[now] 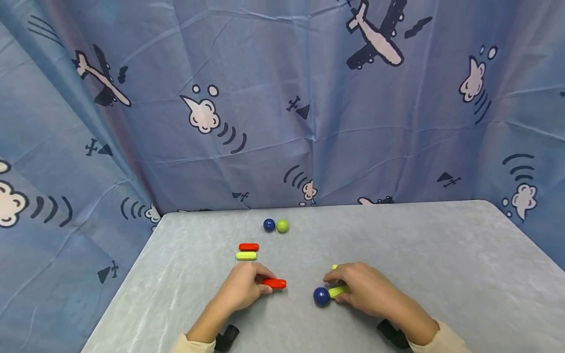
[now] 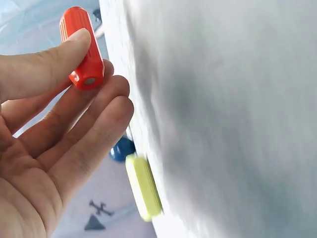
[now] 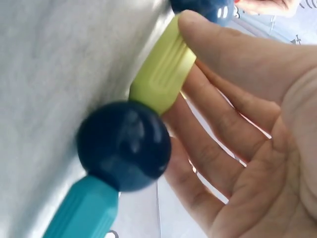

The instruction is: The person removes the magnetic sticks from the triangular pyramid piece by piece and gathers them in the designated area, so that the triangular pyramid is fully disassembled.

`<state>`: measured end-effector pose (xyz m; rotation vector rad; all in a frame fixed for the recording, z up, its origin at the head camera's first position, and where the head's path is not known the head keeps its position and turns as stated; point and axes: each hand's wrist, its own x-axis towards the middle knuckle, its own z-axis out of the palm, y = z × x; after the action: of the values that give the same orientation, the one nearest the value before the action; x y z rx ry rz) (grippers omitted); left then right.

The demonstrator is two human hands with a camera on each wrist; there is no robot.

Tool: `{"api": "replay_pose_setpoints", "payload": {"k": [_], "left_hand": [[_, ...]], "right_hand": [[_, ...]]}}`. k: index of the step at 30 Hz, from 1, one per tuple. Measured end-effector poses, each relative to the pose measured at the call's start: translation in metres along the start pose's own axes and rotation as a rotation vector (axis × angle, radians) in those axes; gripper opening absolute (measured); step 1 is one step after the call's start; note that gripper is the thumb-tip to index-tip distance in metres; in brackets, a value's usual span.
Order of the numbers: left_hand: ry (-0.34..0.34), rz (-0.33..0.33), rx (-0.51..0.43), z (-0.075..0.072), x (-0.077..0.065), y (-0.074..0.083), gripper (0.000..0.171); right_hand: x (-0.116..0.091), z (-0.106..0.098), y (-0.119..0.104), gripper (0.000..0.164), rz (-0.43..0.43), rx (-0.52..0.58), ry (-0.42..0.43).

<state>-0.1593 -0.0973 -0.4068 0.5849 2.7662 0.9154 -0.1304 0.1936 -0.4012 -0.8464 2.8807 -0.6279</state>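
My left hand (image 1: 244, 288) pinches a red ribbed bar (image 1: 274, 284) between thumb and fingers; the left wrist view shows a grey dot on the bar's end (image 2: 89, 81). To its right, my right hand (image 1: 366, 289) holds a yellow-green bar (image 3: 163, 64), thumb on one side and fingers behind. One end of that bar joins a dark blue ball (image 3: 124, 146), which carries a teal bar (image 3: 84, 208). Another blue ball (image 1: 321, 296) sits at the other end, facing the left hand. The palm hides most of this chain in the head view. A yellow-green tip (image 1: 334, 266) peeks out behind the right fingers.
Beyond the left hand, a red bar (image 1: 249, 246) and a yellow-green bar (image 1: 246, 255) lie side by side on the grey table (image 1: 419, 235). Farther back sit a dark blue ball (image 1: 269, 225) and a green ball (image 1: 282, 225). A blue printed curtain (image 1: 265, 63) hangs behind the table.
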Motion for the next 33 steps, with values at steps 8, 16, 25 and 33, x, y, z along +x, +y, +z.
{"api": "replay_pose_setpoints", "payload": {"k": [8,16,25,33], "left_hand": [[0.016,-0.059,0.016,-0.020,-0.002,-0.025,0.020],[0.103,-0.115,0.036,-0.029,-0.006,-0.048,0.021],[0.161,-0.151,0.041,-0.036,-0.004,-0.062,0.021],[0.181,-0.152,0.060,-0.036,-0.002,-0.065,0.020]], "right_hand": [[-0.003,-0.006,0.012,0.025,-0.087,-0.024,0.035],[-0.001,-0.006,0.012,0.025,-0.089,-0.044,0.005],[0.000,-0.002,0.008,0.021,-0.105,-0.034,0.018],[0.003,0.007,0.004,0.019,-0.122,-0.008,0.042]]}}
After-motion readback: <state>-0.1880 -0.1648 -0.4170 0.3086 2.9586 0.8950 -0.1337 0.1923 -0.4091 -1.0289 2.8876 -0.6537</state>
